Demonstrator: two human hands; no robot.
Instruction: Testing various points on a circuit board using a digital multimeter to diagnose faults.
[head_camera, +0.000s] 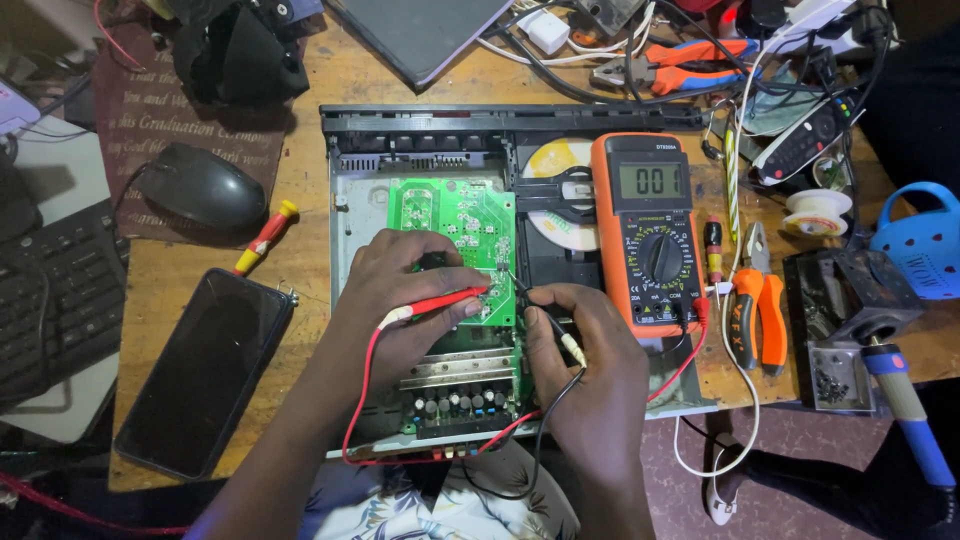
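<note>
At six o'clock on the green circuit board (455, 235), left hand (400, 285) pinches the red probe (445, 300) and right hand (590, 375) pinches the black probe (535, 305), tips angled onto neighbouring solder points, meter (650, 225) propped at three o'clock for reading.

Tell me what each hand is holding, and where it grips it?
The left hand pinches the red probe along its shaft; the right hand holds the black probe by its handle. Both tips rest on the green circuit board.

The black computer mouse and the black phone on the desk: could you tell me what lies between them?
In the head view, a small red-and-yellow screwdriver lies on the bare wooden desk between the mouse and the phone.
</note>
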